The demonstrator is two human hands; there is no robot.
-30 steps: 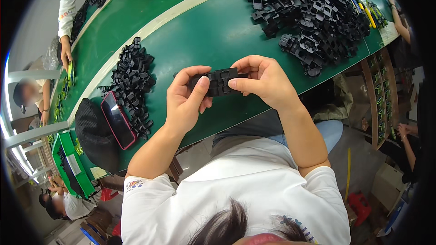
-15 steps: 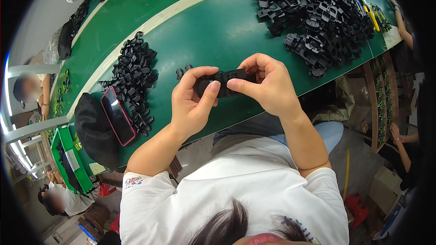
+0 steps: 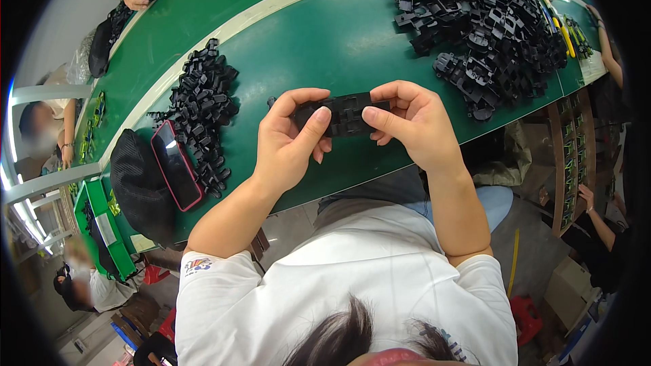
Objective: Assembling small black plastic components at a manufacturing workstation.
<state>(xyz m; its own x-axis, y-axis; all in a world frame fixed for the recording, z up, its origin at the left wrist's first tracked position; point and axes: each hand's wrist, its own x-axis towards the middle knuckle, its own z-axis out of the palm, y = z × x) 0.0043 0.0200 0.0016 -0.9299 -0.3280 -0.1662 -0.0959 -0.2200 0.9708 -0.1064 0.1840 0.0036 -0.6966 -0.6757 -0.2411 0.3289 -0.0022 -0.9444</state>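
Between my two hands is a black moulded plastic part [image 3: 347, 114], held level above the near edge of the green table. My left hand [image 3: 293, 132] grips its left end, thumb on top and fingers curled behind. At the other end my right hand [image 3: 410, 118] pinches it the same way, with the thumb pressed on the upper face. My fingers cover both ends of the part. Just left of my left fingers, a small black piece [image 3: 271, 102] shows on the table, partly hidden.
A large heap of black plastic frames [image 3: 485, 27] lies at the far right, a smaller pile of black pieces [image 3: 203, 105] to the left. Beside that pile are a phone with a pink edge [image 3: 178, 166], a black mesh bag [image 3: 140, 186] and a green bin [image 3: 108, 230]. Co-workers sit around.
The black part has turned in my hands, showing more of its slotted upper face. My right hand has shifted slightly right. A co-worker's hand at upper left has moved down and right.
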